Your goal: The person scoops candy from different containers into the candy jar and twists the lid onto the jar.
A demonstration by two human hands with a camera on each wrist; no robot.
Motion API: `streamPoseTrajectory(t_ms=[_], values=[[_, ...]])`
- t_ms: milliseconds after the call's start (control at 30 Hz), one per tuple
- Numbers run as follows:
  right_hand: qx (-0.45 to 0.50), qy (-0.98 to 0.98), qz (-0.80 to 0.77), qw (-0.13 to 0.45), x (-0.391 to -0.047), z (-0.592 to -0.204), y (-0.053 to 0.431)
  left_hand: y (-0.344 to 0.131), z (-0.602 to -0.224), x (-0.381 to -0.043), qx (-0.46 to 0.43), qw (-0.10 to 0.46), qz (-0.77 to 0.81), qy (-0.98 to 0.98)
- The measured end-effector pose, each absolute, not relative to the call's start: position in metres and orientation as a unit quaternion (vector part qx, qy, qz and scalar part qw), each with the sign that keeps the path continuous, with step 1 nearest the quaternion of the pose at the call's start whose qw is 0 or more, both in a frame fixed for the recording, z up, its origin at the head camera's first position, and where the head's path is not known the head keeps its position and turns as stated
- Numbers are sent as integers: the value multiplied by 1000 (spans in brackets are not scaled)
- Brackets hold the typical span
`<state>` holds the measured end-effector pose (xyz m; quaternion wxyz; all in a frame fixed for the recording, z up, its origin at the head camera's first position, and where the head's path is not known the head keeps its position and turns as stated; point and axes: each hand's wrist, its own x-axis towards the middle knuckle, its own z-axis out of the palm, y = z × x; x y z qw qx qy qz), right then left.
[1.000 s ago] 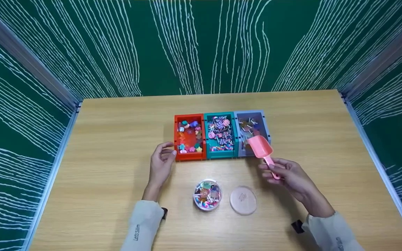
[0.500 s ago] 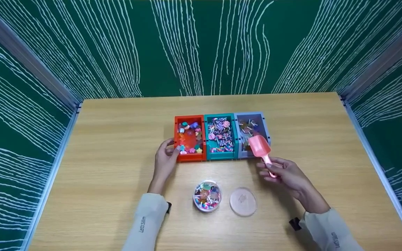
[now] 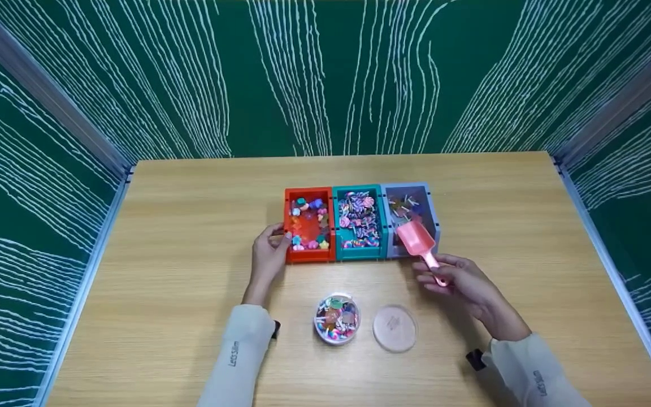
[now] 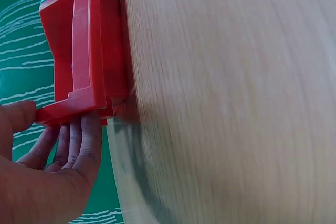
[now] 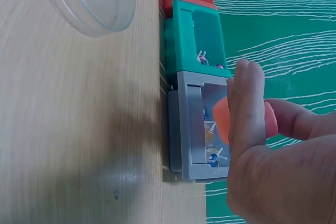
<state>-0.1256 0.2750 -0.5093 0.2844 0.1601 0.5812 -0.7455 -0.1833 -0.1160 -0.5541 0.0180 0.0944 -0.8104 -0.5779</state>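
Note:
A pink scoop (image 3: pixel 416 238) is held by its handle in my right hand (image 3: pixel 468 286). Its bowl is over the near part of the grey-purple bin (image 3: pixel 433 210), which holds small lollipop-like pieces. My left hand (image 3: pixel 269 257) grips the left wall of the red bin (image 3: pixel 309 255). In the left wrist view, the thumb is at the rim of this red bin (image 4: pixel 81 99) and the fingers (image 4: pixel 90 140) lie along its outer side. Small colourful pieces sit in the red bin. Between them, the teal bin (image 3: pixel 383 249) holds many striped candy-like pieces.
Nearer the person stands a round clear tub (image 3: pixel 317 333) filled with mixed colourful pieces. Right of it, a round clear lid (image 3: pixel 395 328) lies flat on the wooden table (image 3: pixel 178 237). Green panels with white wavy lines (image 3: pixel 337 79) enclose the back and sides.
My left hand has moved from beside the red bin onto its left wall and now grips it. The scoop has shifted slightly to the left over the grey-purple bin.

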Motion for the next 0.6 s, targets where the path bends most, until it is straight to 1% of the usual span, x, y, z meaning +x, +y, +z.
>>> streamPoseTrajectory(t_ms=[200, 400, 500, 600], values=[[175, 559, -754, 297, -130, -503, 276, -118, -552, -187, 99, 19, -595, -797], [184, 521, -772, 314, -134, -496, 276, -117, -547, -192, 132, -4, -610, -782], [179, 512, -777, 319, -137, -494, 276, -116, -545, -192, 138, -10, -614, -777], [166, 505, -783, 323, -140, -492, 276, -116, -545, -192, 137, -2, -618, -774]])
